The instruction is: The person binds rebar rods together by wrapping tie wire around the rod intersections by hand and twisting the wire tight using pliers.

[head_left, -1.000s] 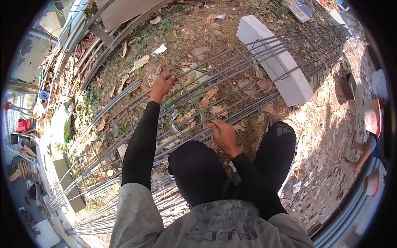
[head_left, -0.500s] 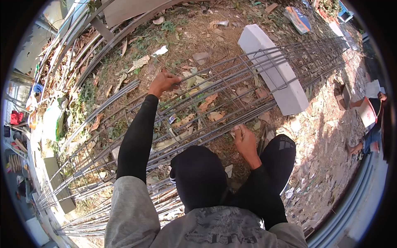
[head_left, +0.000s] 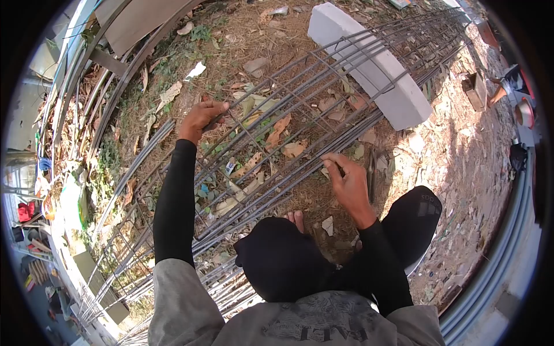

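Note:
A long cage of thin steel bars runs diagonally from the lower left to the upper right. My left hand is closed at the cage's far edge, with its fingers around the end of a bar. Near the cage's close edge is my right hand, thumb and forefinger brought close together at the nearest bars; whatever may be between them is too small to name. A pale concrete block lies across under the right part of the cage.
Loose bars lie left of my left hand. A second block supports the cage's lower left end. Dry leaves and litter cover the ground. Another person's hand shows at the far right, near a small box. Pipes run along the right edge.
The view has shifted, so the cage and block appear farther up and left. My right hand's thumb and forefinger show more clearly. My left hand remains at the cage's far edge.

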A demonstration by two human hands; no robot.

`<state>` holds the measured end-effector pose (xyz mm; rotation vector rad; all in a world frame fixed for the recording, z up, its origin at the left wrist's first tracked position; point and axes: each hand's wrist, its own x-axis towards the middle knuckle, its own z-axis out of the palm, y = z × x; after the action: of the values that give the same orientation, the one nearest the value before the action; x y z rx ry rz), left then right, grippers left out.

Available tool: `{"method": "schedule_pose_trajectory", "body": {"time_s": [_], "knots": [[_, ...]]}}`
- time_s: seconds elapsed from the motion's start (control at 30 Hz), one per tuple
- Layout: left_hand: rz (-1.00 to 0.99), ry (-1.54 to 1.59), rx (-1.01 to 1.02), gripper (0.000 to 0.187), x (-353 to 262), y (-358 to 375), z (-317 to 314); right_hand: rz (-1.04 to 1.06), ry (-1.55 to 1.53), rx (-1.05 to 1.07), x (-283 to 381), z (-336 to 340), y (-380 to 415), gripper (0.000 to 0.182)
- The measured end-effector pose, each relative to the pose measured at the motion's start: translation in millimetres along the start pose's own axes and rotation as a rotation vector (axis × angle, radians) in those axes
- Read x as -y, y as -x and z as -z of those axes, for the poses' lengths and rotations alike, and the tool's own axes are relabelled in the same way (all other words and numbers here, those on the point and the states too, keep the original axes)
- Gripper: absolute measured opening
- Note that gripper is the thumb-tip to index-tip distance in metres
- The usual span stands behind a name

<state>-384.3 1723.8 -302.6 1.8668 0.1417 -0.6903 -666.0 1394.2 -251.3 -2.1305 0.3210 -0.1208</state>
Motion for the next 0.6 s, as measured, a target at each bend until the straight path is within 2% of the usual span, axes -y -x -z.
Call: {"method": "schedule_pose_trajectory", "body": {"time_s": [0.07, 0.17, 0.2, 0.3, 0.4, 0.5, 0.6], "knots": [[-0.004, 0.007, 0.011, 0.039, 1.4, -0.9, 2.1, -0.047, 0.088, 0.03, 20.4, 9.3, -20.2, 0.02], [-0.04, 0.002, 0.059, 0.04, 5.7, -3.8, 4.3, 0.27, 0.092, -0.076, 33.6, -1.9, -67.2, 0.021], [-0.007, 0.015, 0.073, 0.041, 0.9, 0.1, 4.2, 0.242, 0.197, -0.004, 56.3, 0.4, -82.5, 0.017], [0.022, 0.08, -0.009, 0.034, -15.5, 21.0, -5.5, 0.608, 0.38, -0.004, 86.2, -22.0, -140.4, 0.014], [0.013, 0.066, 0.075, 0.034, -8.0, 7.3, 0.5, 0.842, 0.713, 0.056, 115.1, -53.1, -193.6, 0.011], [0.017, 0.116, 0.118, 0.03, -3.3, 2.0, 3.7, 1.152, 0.882, 0.025, 127.6, -84.9, -235.3, 0.011], [0.008, 0.204, 0.166, 0.031, 0.2, 1.2, 3.2, 1.291, 1.14, 0.139, 140.0, -115.7, -260.2, 0.013]]}}
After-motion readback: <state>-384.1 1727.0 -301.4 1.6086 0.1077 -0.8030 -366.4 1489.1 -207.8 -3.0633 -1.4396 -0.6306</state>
